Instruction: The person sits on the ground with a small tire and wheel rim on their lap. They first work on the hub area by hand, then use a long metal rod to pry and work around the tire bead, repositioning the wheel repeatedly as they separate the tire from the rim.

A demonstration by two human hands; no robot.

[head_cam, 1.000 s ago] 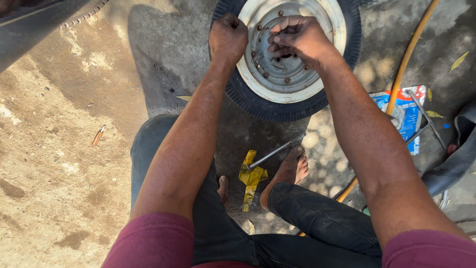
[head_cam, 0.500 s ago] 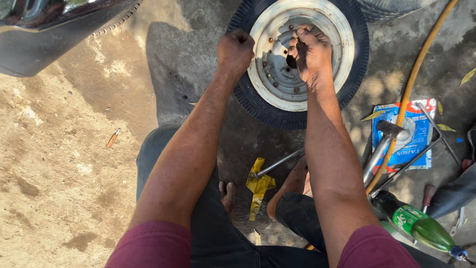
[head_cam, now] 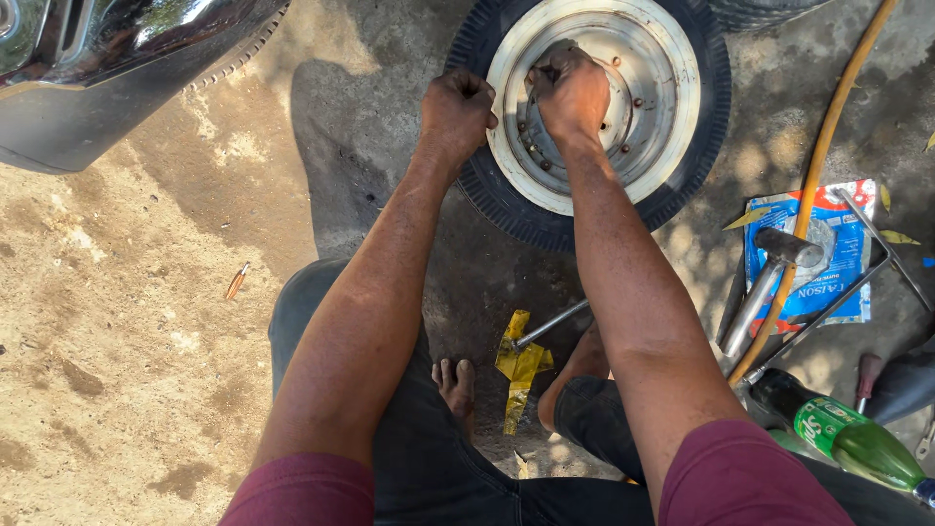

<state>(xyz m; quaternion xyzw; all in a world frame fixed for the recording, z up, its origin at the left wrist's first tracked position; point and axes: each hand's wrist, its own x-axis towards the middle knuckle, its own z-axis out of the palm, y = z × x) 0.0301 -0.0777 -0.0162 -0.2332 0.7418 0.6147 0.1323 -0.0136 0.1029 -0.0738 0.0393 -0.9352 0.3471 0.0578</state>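
Observation:
A small wheel lies flat on the ground ahead of me, with a black tyre (head_cam: 506, 209) around a white steel rim (head_cam: 672, 117). My left hand (head_cam: 456, 107) is closed over the tyre's left edge where it meets the rim. Over the rusty hub (head_cam: 623, 107) in the middle of the rim, my right hand (head_cam: 570, 93) is clenched; a dark bit shows between its fingers, but what it grips I cannot make out. Both forearms reach forward from my knees.
A hammer (head_cam: 769, 282) and thin metal rods (head_cam: 838, 312) lie on a blue printed bag (head_cam: 847, 244) at right, crossed by a yellow hose (head_cam: 828, 156). A green bottle (head_cam: 842, 438) lies lower right. Yellow wrapper (head_cam: 518, 365) and a metal bar (head_cam: 550, 324) rest by my bare feet. A vehicle body (head_cam: 107, 58) fills top left.
My head has moved, so the wheel sits more centred and the vehicle body has come into view. My right hand moved from the rim's right part to the hub and clenched.

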